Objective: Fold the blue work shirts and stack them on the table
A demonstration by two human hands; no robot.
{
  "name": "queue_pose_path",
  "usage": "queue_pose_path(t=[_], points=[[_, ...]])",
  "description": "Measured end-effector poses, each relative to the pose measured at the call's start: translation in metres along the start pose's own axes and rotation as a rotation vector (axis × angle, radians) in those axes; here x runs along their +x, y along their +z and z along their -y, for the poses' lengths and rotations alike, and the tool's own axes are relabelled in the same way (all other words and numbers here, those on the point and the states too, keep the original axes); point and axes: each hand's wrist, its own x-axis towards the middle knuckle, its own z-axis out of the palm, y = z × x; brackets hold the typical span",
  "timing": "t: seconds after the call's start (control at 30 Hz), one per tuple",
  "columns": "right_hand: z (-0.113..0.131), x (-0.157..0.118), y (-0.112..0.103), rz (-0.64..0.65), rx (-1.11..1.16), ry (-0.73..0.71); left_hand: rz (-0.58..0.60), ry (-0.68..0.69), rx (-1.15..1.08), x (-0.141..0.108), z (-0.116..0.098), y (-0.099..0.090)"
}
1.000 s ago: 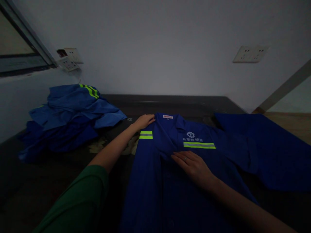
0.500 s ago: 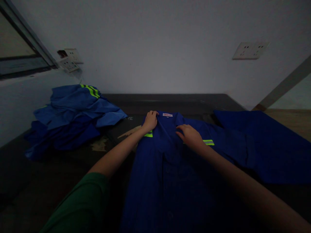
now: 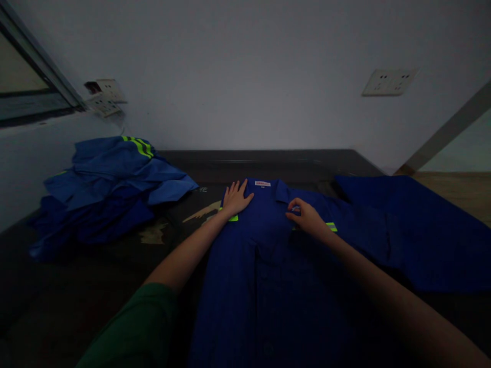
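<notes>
A dark blue jacket [image 3: 238, 286] with yellow-green reflective strips lies front up on a dark table, its collar at the far end with a white label [image 3: 263, 184] inside. My left hand [image 3: 237, 198] rests flat on the jacket's left shoulder beside the collar, fingers spread. On the other side, my right hand [image 3: 305, 215] is over the chest just below the collar, thumb and forefinger curled toward each other. What lies between those fingertips, if anything, is too small and dark to make out.
A crumpled pile of blue clothes [image 3: 111, 174] sits at the left on the dark table [image 3: 245, 156]. More dark blue cloth [image 3: 433, 230] is spread at the right. Sockets [image 3: 389, 83] are on the wall behind, and a window frame is at upper left.
My left hand has flattened and spread its fingers at the shoulder. My right hand has moved slightly right, its fingers drawn closer together. The view has shifted a little.
</notes>
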Motion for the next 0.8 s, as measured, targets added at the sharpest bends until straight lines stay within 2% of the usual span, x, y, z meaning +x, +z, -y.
queue_pose_path(t=[0.13,0.23,0.3,0.37,0.43,0.5,0.63,0.8], points=[[-0.001,-0.016,0.003,-0.107,-0.145,-0.045,-0.069,-0.009,-0.019,0.000,0.000,0.001],[0.006,-0.034,-0.004,-0.240,-0.229,-0.231,-0.196,0.039,-0.084,-0.004,0.006,-0.004],[0.015,-0.052,-0.006,-0.233,-0.283,-0.401,-0.230,0.087,-0.083,-0.010,0.011,-0.008],[0.024,-0.072,-0.004,-0.097,-0.323,-0.548,-0.177,0.097,-0.032,-0.017,0.014,-0.010],[0.032,-0.089,0.004,0.051,-0.381,-0.656,-0.064,0.061,0.037,-0.024,0.013,-0.009],[0.036,-0.101,0.014,0.106,-0.459,-0.717,0.021,0.028,0.093,-0.030,0.011,-0.007],[0.031,-0.106,0.029,-0.010,-0.570,-0.802,0.041,-0.001,0.137,-0.037,0.004,-0.006],[0.027,-0.105,0.035,-0.110,-0.607,-0.887,0.057,-0.019,0.143,-0.039,0.001,-0.008]])
